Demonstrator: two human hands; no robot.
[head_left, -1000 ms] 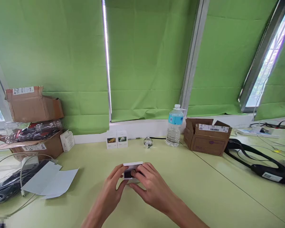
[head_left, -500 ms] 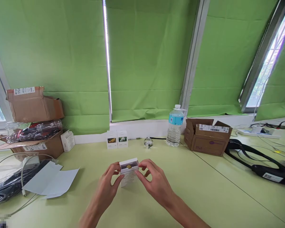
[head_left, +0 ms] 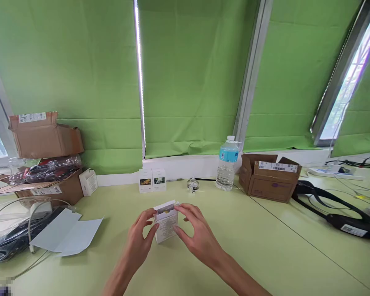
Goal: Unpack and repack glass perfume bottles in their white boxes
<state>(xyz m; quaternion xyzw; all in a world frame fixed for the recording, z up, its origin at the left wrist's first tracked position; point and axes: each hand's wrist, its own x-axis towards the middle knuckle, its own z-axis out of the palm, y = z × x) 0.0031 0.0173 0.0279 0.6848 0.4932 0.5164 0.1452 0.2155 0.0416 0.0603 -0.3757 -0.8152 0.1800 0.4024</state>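
The white box [head_left: 166,228] is standing upright on the table [head_left: 249,259] before me, its top open and a yellow object [head_left: 166,211] showing inside. My left hand [head_left: 138,237] is pinching its left edge between thumb and fingers, and my right hand [head_left: 200,234] is gripping its upper right side. Beyond, two picture boxes [head_left: 151,179] are standing left of a water bottle [head_left: 226,166].

A person's left hand [head_left: 138,237] and right hand [head_left: 197,236] meet the sides of a small white printed carton [head_left: 166,228], upright and open-topped on a pale green table [head_left: 249,250], something yellowish [head_left: 166,211] showing inside. Along the table's back edge stand paired flower-pictured boxes [head_left: 154,183], a clear glass ornament [head_left: 193,185], a blue-labeled water bottle [head_left: 226,166] and an open cardboard box [head_left: 269,181].
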